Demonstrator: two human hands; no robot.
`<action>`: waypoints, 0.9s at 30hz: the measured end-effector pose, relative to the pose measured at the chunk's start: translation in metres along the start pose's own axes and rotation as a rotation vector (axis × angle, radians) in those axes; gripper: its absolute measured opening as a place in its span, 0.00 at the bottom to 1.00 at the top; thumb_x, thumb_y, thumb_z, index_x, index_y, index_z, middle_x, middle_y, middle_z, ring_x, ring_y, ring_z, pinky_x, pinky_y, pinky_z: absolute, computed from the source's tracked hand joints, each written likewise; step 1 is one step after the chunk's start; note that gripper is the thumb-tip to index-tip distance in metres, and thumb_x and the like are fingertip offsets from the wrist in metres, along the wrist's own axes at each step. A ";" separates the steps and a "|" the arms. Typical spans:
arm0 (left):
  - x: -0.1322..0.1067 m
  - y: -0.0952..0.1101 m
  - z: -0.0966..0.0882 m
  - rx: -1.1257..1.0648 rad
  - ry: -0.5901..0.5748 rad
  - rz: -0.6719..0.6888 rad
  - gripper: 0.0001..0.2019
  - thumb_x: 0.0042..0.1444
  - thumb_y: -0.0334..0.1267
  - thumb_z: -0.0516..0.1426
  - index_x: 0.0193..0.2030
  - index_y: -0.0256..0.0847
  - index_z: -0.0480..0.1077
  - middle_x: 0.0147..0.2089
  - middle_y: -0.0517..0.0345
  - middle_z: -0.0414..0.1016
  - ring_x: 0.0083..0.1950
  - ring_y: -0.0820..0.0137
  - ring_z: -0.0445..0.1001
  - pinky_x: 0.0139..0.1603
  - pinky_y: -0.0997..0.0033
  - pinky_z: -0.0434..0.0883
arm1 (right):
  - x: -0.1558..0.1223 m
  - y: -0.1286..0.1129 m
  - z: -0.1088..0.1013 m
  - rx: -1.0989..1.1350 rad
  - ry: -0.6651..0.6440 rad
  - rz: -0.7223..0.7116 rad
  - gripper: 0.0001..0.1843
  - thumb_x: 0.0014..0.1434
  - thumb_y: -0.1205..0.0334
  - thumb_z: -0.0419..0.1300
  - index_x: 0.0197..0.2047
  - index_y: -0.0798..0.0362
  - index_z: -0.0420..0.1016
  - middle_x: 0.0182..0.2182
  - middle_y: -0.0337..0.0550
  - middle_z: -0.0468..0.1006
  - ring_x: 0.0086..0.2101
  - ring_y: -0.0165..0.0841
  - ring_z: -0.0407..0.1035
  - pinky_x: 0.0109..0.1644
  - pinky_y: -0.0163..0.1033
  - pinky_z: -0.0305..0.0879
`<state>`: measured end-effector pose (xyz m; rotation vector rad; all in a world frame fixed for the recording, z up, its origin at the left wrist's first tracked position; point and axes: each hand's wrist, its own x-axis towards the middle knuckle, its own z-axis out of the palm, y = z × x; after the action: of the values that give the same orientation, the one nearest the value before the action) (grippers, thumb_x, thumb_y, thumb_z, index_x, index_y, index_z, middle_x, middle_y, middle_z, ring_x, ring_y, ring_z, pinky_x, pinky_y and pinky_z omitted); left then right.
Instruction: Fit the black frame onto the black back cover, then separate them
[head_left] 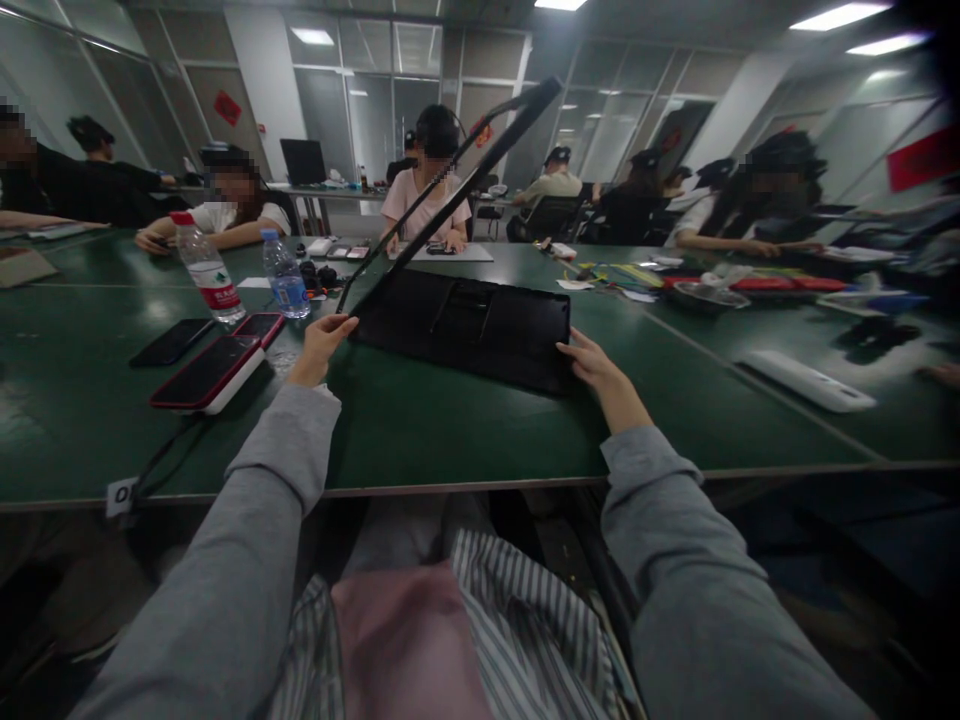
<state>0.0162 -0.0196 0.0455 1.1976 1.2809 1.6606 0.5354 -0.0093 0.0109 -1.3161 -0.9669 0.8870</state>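
A black keyboard [465, 330] lies underside up on the green tabletop [420, 430], straight ahead of the person. The left hand [321, 345] grips its near left corner, fingers curled over the edge. The right hand [592, 365] rests partly open on the near right corner, fingertips on the edge. A thin black bar [450, 190] rises slanting from the keyboard's left end. Left of it lie a red-cased phone [206, 372], a black phone [171, 341] and two water bottles [208, 270]. Other people sit across the tabletop.
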 end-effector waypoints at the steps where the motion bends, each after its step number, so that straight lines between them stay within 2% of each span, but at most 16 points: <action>1: -0.001 0.001 0.001 0.016 0.008 0.010 0.26 0.40 0.51 0.80 0.38 0.40 0.78 0.34 0.56 0.79 0.43 0.63 0.80 0.42 0.69 0.77 | -0.002 -0.002 -0.001 -0.006 -0.030 0.022 0.27 0.42 0.71 0.70 0.48 0.46 0.82 0.39 0.42 0.85 0.46 0.43 0.81 0.55 0.54 0.81; 4: -0.001 0.001 0.002 0.075 0.015 0.029 0.23 0.41 0.46 0.80 0.37 0.40 0.78 0.35 0.55 0.80 0.45 0.61 0.80 0.44 0.67 0.77 | -0.004 -0.001 -0.003 -0.036 -0.125 0.050 0.27 0.45 0.69 0.74 0.50 0.48 0.82 0.38 0.43 0.86 0.45 0.44 0.81 0.53 0.54 0.82; 6: 0.001 0.000 0.001 0.116 0.002 0.035 0.21 0.40 0.44 0.80 0.37 0.39 0.79 0.35 0.55 0.80 0.43 0.62 0.80 0.45 0.67 0.76 | -0.001 0.004 -0.002 -0.073 -0.134 0.024 0.29 0.46 0.68 0.74 0.53 0.49 0.81 0.38 0.44 0.86 0.45 0.44 0.81 0.54 0.55 0.81; 8: 0.003 -0.003 0.000 0.151 -0.024 0.050 0.21 0.39 0.42 0.80 0.36 0.39 0.79 0.35 0.55 0.80 0.42 0.63 0.79 0.46 0.67 0.75 | 0.006 0.010 -0.002 -0.145 0.001 -0.075 0.29 0.48 0.65 0.74 0.55 0.50 0.80 0.40 0.44 0.85 0.45 0.42 0.80 0.57 0.56 0.80; 11: 0.006 -0.010 0.000 0.200 -0.073 0.098 0.21 0.36 0.43 0.80 0.35 0.40 0.80 0.35 0.54 0.81 0.41 0.61 0.79 0.47 0.64 0.74 | 0.016 0.013 -0.004 -0.247 0.320 -0.276 0.25 0.55 0.55 0.70 0.55 0.50 0.79 0.43 0.45 0.83 0.49 0.41 0.78 0.62 0.56 0.76; 13: 0.007 -0.014 0.001 0.272 -0.114 0.134 0.20 0.36 0.44 0.80 0.34 0.41 0.81 0.35 0.53 0.81 0.42 0.60 0.79 0.48 0.62 0.74 | 0.019 0.006 -0.007 -0.225 0.417 -0.324 0.21 0.61 0.47 0.66 0.53 0.50 0.79 0.43 0.47 0.83 0.49 0.41 0.78 0.61 0.54 0.76; 15: 0.006 -0.017 0.003 0.378 -0.166 0.177 0.18 0.39 0.46 0.79 0.34 0.43 0.82 0.36 0.52 0.82 0.42 0.58 0.80 0.50 0.60 0.74 | 0.015 -0.005 -0.010 -0.101 0.367 -0.288 0.24 0.67 0.37 0.59 0.49 0.49 0.77 0.39 0.46 0.82 0.46 0.40 0.79 0.57 0.50 0.78; 17: 0.004 -0.019 0.005 0.479 -0.226 0.225 0.17 0.42 0.49 0.78 0.35 0.45 0.83 0.38 0.51 0.84 0.44 0.57 0.81 0.53 0.57 0.74 | 0.009 -0.017 -0.013 0.071 0.195 -0.220 0.30 0.68 0.27 0.54 0.45 0.47 0.76 0.36 0.46 0.82 0.43 0.39 0.80 0.52 0.46 0.80; 19: 0.001 -0.019 0.006 0.557 -0.273 0.257 0.17 0.43 0.50 0.78 0.35 0.46 0.83 0.41 0.51 0.85 0.47 0.55 0.81 0.55 0.56 0.74 | 0.003 -0.024 -0.016 0.167 0.038 -0.168 0.33 0.63 0.22 0.57 0.42 0.46 0.74 0.35 0.46 0.81 0.40 0.40 0.80 0.48 0.45 0.81; 21: -0.002 -0.018 0.007 0.623 -0.309 0.267 0.17 0.43 0.51 0.78 0.36 0.48 0.84 0.43 0.51 0.86 0.49 0.53 0.82 0.57 0.54 0.74 | 0.002 -0.023 -0.016 0.113 -0.018 -0.153 0.31 0.57 0.25 0.67 0.40 0.46 0.74 0.33 0.44 0.80 0.38 0.40 0.78 0.47 0.47 0.81; 23: -0.004 -0.018 0.007 0.682 -0.327 0.262 0.17 0.43 0.52 0.78 0.36 0.48 0.84 0.44 0.51 0.86 0.50 0.51 0.82 0.58 0.53 0.73 | 0.005 -0.017 -0.015 -0.052 0.013 -0.179 0.27 0.52 0.35 0.75 0.41 0.46 0.76 0.31 0.40 0.78 0.36 0.39 0.76 0.50 0.50 0.81; 25: -0.004 -0.020 0.007 0.725 -0.344 0.255 0.18 0.43 0.54 0.78 0.36 0.49 0.84 0.44 0.52 0.86 0.50 0.51 0.82 0.58 0.52 0.73 | 0.011 -0.009 -0.014 -0.242 0.063 -0.260 0.21 0.52 0.46 0.75 0.43 0.48 0.78 0.34 0.41 0.79 0.40 0.41 0.76 0.59 0.55 0.77; 27: -0.004 -0.022 0.006 0.765 -0.367 0.259 0.19 0.43 0.56 0.78 0.36 0.49 0.84 0.44 0.52 0.87 0.51 0.50 0.82 0.58 0.51 0.72 | 0.015 -0.001 -0.012 -0.430 0.129 -0.363 0.17 0.54 0.53 0.71 0.46 0.49 0.80 0.39 0.45 0.80 0.47 0.45 0.75 0.68 0.62 0.68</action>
<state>0.0234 -0.0160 0.0239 2.0790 1.6156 1.0279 0.5522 0.0006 0.0129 -1.4695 -1.2888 0.3204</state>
